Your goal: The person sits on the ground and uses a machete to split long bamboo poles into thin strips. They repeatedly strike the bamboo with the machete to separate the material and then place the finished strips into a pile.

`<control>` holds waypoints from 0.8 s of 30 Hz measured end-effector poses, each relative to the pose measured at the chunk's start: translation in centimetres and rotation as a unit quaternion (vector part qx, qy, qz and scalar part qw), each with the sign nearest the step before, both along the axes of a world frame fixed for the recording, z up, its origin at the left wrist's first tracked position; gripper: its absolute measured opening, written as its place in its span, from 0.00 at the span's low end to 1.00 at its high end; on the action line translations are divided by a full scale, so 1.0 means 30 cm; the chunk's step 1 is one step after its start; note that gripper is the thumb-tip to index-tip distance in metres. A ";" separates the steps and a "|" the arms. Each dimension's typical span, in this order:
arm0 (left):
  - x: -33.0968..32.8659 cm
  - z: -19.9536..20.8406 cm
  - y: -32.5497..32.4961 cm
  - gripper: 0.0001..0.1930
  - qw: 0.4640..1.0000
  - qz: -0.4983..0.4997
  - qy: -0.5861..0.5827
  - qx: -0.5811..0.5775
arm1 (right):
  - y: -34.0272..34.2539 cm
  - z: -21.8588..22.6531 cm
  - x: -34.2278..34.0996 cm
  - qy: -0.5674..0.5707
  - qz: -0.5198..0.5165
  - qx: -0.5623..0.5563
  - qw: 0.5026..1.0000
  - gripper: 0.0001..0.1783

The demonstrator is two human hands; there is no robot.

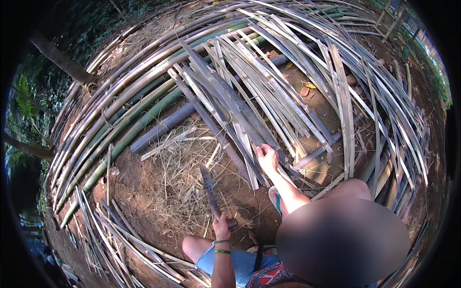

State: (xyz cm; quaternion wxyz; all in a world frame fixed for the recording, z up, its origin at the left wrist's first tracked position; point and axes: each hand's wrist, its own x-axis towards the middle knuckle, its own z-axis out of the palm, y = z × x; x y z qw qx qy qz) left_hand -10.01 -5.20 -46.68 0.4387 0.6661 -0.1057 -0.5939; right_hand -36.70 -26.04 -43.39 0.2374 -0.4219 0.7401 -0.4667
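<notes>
My left hand (222,228) is wrapped round the handle of a machete (209,189), whose dark blade points up and away over the ground. Ahead of my right knee, my right hand (267,158) is closed at the near end of a dark split bamboo strip (242,113); exactly how the fingers grip it is partly hidden. That strip lies slanted among a spread of pale and grey bamboo strips (273,91). Their near ends rest around a bamboo pole laid crosswise (163,126).
Long whole bamboo poles (144,91) are stacked across the far left. More split strips (374,96) pile up at the right, with others (115,235) at the lower left. Dry shavings (187,182) cover the soil before me. A tree trunk (62,60) stands far left.
</notes>
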 end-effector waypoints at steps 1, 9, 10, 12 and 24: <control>0.004 0.002 -0.001 0.08 1.000 0.001 -0.002 0.003 | 0.004 0.003 0.012 0.015 0.002 0.000 1.000 0.21; 0.000 0.006 0.007 0.08 1.000 0.014 0.008 -0.023 | -0.025 -0.041 -0.033 0.109 0.017 -0.014 0.994 0.16; 0.004 0.001 0.007 0.08 1.000 0.015 0.007 -0.015 | -0.057 -0.055 -0.067 0.144 -0.014 -0.053 0.988 0.14; 0.017 0.002 0.009 0.08 1.000 0.020 0.001 0.004 | -0.137 -0.096 -0.171 0.149 -0.073 -0.084 0.982 0.11; -0.008 0.084 -0.010 0.07 1.000 0.010 0.014 -0.008 | -0.191 -0.373 -0.721 0.261 0.044 0.212 0.941 0.23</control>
